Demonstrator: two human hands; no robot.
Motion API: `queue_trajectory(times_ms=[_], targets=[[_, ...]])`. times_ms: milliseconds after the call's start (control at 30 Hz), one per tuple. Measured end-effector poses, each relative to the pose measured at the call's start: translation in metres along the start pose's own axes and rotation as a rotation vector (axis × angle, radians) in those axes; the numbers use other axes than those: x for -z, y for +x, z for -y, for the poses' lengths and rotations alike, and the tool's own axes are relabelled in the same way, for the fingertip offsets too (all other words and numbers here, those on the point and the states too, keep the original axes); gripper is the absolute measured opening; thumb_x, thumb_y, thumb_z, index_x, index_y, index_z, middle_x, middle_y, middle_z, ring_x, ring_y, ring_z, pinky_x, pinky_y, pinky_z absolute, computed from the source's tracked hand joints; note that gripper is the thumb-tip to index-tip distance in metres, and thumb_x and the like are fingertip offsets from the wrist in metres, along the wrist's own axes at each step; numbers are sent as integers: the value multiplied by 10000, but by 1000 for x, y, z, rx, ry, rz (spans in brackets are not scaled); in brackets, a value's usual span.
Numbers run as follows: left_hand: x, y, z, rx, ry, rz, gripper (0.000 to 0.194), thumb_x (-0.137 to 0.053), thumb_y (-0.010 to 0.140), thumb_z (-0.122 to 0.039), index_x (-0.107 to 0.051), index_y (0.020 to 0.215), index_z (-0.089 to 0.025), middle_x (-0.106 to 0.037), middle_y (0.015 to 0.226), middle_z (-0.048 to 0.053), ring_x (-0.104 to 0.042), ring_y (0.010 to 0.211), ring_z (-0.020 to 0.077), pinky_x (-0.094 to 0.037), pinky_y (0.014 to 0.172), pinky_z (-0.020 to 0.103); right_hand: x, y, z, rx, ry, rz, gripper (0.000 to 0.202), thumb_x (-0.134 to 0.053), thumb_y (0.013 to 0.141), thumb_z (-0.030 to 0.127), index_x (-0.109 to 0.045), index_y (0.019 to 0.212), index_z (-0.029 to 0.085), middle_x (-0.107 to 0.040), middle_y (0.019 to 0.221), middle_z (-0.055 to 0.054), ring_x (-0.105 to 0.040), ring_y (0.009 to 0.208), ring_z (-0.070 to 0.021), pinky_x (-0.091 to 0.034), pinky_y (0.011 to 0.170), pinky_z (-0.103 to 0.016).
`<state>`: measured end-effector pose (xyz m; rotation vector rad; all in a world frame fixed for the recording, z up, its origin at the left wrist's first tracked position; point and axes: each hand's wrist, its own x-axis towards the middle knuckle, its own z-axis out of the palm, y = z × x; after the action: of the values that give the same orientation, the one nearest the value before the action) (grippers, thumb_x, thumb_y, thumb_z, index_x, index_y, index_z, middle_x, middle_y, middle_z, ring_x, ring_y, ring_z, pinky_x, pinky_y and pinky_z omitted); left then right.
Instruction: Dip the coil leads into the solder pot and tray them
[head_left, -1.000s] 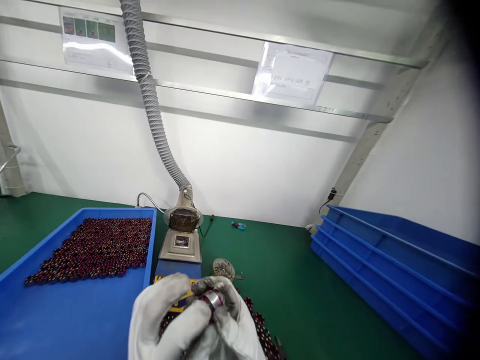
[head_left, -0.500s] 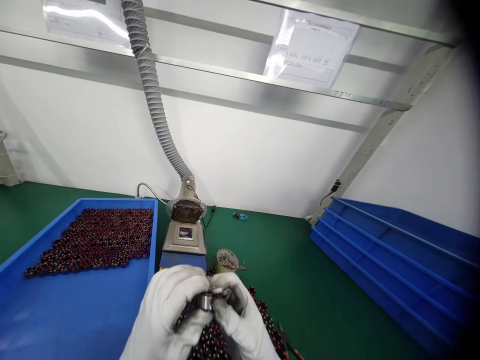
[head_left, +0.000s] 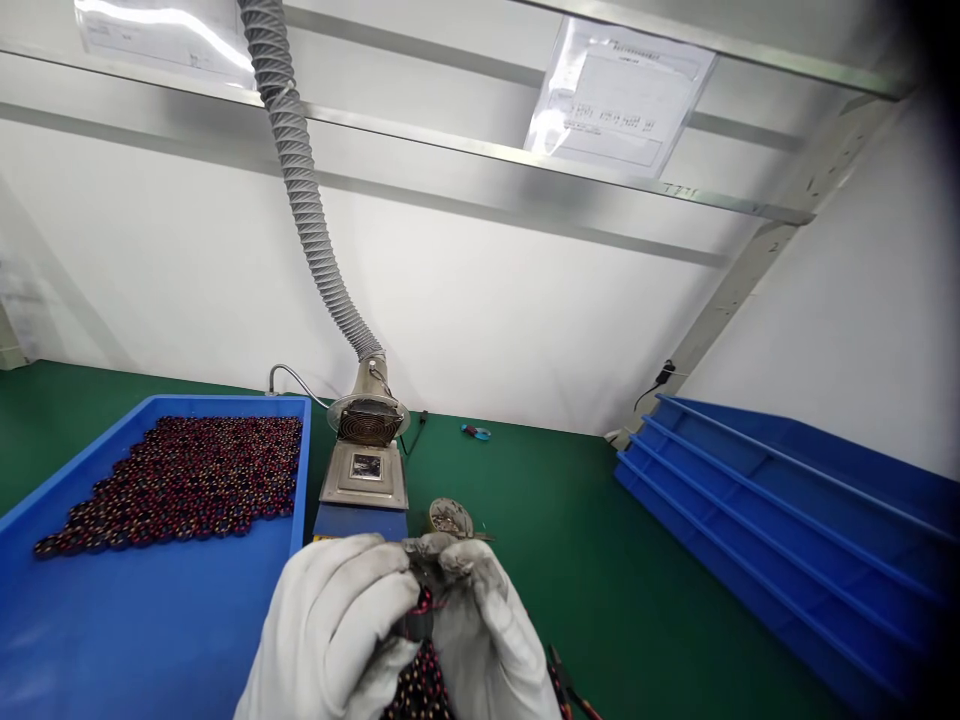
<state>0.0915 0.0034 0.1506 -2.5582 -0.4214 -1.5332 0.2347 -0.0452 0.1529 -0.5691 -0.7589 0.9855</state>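
Note:
Both my hands wear white gloves, the fingertips smudged grey-black. With my left hand [head_left: 334,620] I grip a small dark round coil [head_left: 414,622] with thin red wire at its top. My right hand [head_left: 487,620] is close against it, fingers bent together above the coil; what they pinch is hidden. Beneath the hands lies a pile of similar dark parts [head_left: 421,685] with red and copper-coloured dots. Just beyond the hands is a small metal unit [head_left: 364,490] with a shiny square in its top.
At left, a blue tray [head_left: 150,630] holds many dark round parts. A fume hose [head_left: 304,190] ends behind the metal unit. Near it stands a round tin [head_left: 450,515]. Pliers [head_left: 574,690] lie at right, before stacked blue trays [head_left: 780,510]. A small blue tool [head_left: 475,432] lies farther back.
The coil has turned in my left hand, so its shiny metallic side no longer shows and red wire does. My right fingers have moved up over it. The view has shifted slightly.

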Motion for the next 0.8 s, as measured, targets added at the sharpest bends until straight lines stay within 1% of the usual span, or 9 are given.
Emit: queue_trajectory(times_ms=[100, 200, 300, 367, 433, 533, 600, 733, 800], targets=[[-1, -1, 0, 10, 18, -20, 231, -497, 871, -188, -530, 1090, -122, -614, 1066, 84, -486, 1095, 197, -395, 919, 346, 4, 2, 2, 70, -194, 79, 172, -768, 648, 282, -695, 799, 238, -668, 846, -42, -613, 838, -194, -483, 785, -312], [-2, 0, 0, -8, 37, -36, 209, -495, 874, -203, -544, 1061, -123, -623, 1046, 87, -506, 1073, 197, -415, 902, 346, 7, 3, -1, 132, -308, 161, 118, -781, 624, 206, -710, 715, 229, -666, 766, -44, -622, 736, -183, -507, 693, -295], [-3, 0, -1, -16, 45, -37, 191, -518, 858, -186, -555, 1037, -128, -636, 1021, 75, -523, 1048, 194, -423, 895, 340, 8, 3, -4, 169, -167, 55, 90, -785, 629, 269, -699, 651, 251, -661, 718, -24, -623, 709, -177, -512, 689, -310], [-3, -1, -1, -10, 44, -41, 184, -535, 847, -182, -560, 1021, -126, -642, 1011, 71, -527, 1039, 191, -423, 892, 335, 8, 2, -3, 155, -57, -35, 109, -778, 637, 330, -697, 673, 267, -673, 742, -16, -633, 749, -182, -512, 736, -329], [-1, -1, -1, -3, 57, -59, 187, -541, 844, -183, -560, 1020, -124, -645, 1009, 75, -529, 1033, 191, -426, 884, 336, 8, 1, -1, 101, -54, -63, 181, -797, 610, 327, -705, 755, 271, -695, 836, -26, -642, 810, -188, -511, 767, -318], [0, 0, -1, 4, 90, -95, 191, -533, 852, -190, -560, 1029, -122, -644, 1013, 89, -532, 1030, 194, -436, 866, 336, 5, 0, -3, -43, -157, 36, 314, -825, 565, 307, -706, 847, 235, -698, 931, -69, -644, 853, -207, -512, 777, -304], [1, 1, -1, 19, 85, -88, 192, -529, 859, -207, -563, 1032, -131, -644, 1013, 89, -543, 1018, 189, -449, 851, 328, 4, 0, -8, -109, -173, 68, 313, -812, 580, 346, -702, 839, 208, -698, 887, -84, -646, 820, -215, -515, 768, -327], [2, 6, 3, 81, -108, -6, 248, -527, 870, -272, -539, 1097, -171, -656, 999, 61, -590, 946, 146, -500, 797, 261, 9, 4, -22, -114, -149, 9, 331, -832, 543, 337, -688, 803, 193, -688, 826, -74, -645, 778, -211, -519, 760, -336], [1, 6, 5, 108, -256, -6, 277, -478, 892, -353, -548, 1113, -201, -664, 997, 54, -609, 920, 138, -520, 783, 241, 12, 7, -30, -113, -132, 17, 338, -846, 515, 310, -682, 784, 190, -686, 811, -70, -645, 769, -206, -524, 744, -322]])
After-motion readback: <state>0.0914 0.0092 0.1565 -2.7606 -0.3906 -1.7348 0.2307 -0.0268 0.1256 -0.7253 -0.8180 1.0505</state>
